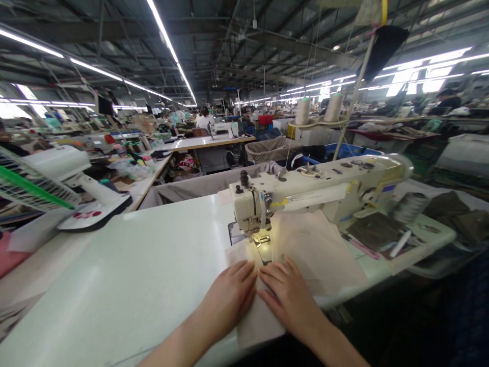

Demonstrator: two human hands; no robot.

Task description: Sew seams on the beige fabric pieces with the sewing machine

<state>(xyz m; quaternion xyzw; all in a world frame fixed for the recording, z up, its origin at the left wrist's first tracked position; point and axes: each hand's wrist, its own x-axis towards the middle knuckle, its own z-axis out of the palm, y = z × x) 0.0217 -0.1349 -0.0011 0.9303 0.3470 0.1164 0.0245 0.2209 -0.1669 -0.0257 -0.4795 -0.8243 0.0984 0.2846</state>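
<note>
A cream sewing machine [317,191] stands on a white table [126,275], its lit presser foot [263,239] resting on a pale beige piece of fabric [321,250]. My left hand [229,295] lies flat on the fabric's near left part, fingers stretched toward the needle. Beside it, my right hand [288,293] also lies flat on the fabric, fingers extended, fingertips almost touching those of the left just in front of the presser foot. Neither hand grips anything.
A white desk fan [57,183] stands at the table's left. Dark fabric pieces [376,229] and a grey thread cone [408,206] lie right of the machine. Two thread cones [319,109] stand behind. Other workstations and people fill the hall beyond.
</note>
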